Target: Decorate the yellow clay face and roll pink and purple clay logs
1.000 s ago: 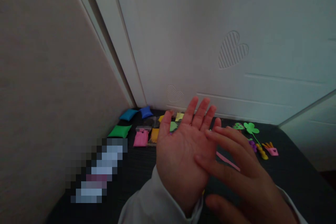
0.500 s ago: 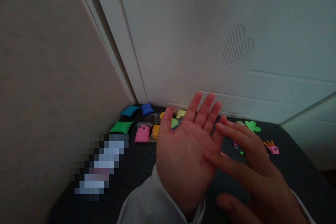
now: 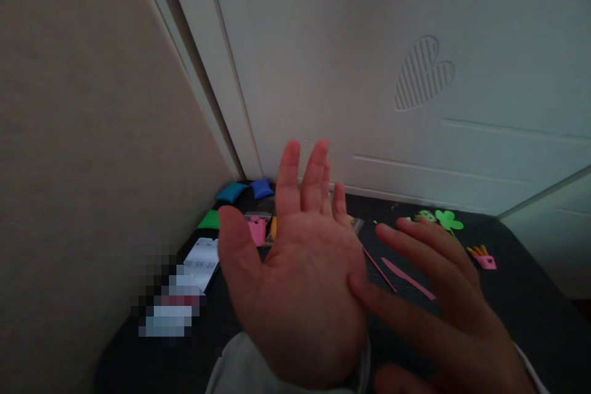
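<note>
Head view: shows the left hand palm toward the camera, thumb and fingers spread. Shows the right hand at near right, also with fingers spread, one fingertip over the palm's right edge; cannot tell whether touching. Compared with the earlier frame, sits the left palm further left and looms larger, with fingers now across more of the packets behind. Now reveals the pink stick running from beside the left hand toward near right, and more of the pink knife-shaped tool, lying between the hands, just right of the stick.

Spreads out below as a dark, finely grained table. At far left, carries a teal packet, a blue packet, a green packet and, partly hidden, a pink packet; nearer, a partly pixelated phone. At far right, bears a green flower and a fries-shaped piece. Rises behind as a white panel with a ribbed heart; continues at left as a beige wall.
</note>
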`<action>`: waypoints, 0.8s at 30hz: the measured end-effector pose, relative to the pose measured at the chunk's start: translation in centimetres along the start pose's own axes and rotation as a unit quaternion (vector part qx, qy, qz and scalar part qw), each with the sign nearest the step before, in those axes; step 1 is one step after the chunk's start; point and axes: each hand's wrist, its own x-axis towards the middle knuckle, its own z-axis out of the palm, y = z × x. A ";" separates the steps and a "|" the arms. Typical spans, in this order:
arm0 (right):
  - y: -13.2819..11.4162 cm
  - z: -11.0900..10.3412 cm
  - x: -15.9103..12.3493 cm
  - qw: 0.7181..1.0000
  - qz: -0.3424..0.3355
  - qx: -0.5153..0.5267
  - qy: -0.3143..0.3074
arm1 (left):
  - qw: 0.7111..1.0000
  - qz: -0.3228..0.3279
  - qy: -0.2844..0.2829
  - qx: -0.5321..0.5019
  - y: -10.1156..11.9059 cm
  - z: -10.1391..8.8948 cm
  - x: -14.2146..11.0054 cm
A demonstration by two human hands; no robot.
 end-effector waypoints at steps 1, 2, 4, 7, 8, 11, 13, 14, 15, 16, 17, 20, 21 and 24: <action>0.0 0.0 -0.1 1.000 -0.010 -0.004 0.002 | 1.000 -0.008 0.000 -0.004 0.0 0.0 0.0; 0.0 0.0 -0.1 1.000 -0.016 -0.007 -0.001 | 1.000 -0.019 0.001 -0.011 0.1 0.0 0.0; 0.0 0.0 -0.3 1.000 -0.013 -0.006 -0.007 | 0.999 -0.038 0.004 -0.024 0.1 0.1 0.0; 0.0 -0.1 -0.6 1.000 0.004 0.000 -0.002 | 0.999 -0.047 0.011 -0.026 0.1 0.1 0.2; 0.0 -0.1 -0.7 1.000 0.003 -0.002 -0.006 | 0.999 -0.046 0.013 -0.021 0.1 0.1 0.2; -0.1 -0.1 -0.8 1.000 -0.016 -0.009 -0.012 | 0.999 -0.041 0.012 -0.008 0.1 0.1 0.2; -0.1 0.0 -0.7 1.000 -0.021 -0.006 -0.003 | 0.999 -0.035 0.009 -0.012 0.1 0.1 0.2; 0.0 -0.1 -0.7 1.000 -0.018 -0.005 0.003 | 0.999 -0.034 0.006 -0.016 0.1 0.1 0.2; 0.0 -0.1 -0.6 1.000 -0.012 -0.004 0.005 | 0.999 -0.035 0.004 -0.020 0.1 0.1 0.2; 0.0 -0.1 -0.6 1.000 -0.010 -0.004 0.005 | 0.999 -0.038 0.003 -0.022 0.1 0.1 0.2; 0.0 -0.1 -0.5 1.000 -0.009 -0.004 0.004 | 0.999 -0.042 0.002 -0.023 0.0 0.1 0.1; -0.1 -0.2 -0.5 1.000 -0.027 -0.002 -0.012 | 0.998 -0.053 0.006 -0.029 0.0 0.2 0.1; -0.1 -0.3 -0.5 1.000 -0.029 0.001 -0.010 | 0.998 -0.054 0.012 -0.033 0.0 0.2 0.2; -0.2 -0.4 -0.5 1.000 0.001 0.009 -0.004 | 0.996 -0.065 0.033 -0.044 0.1 0.3 0.2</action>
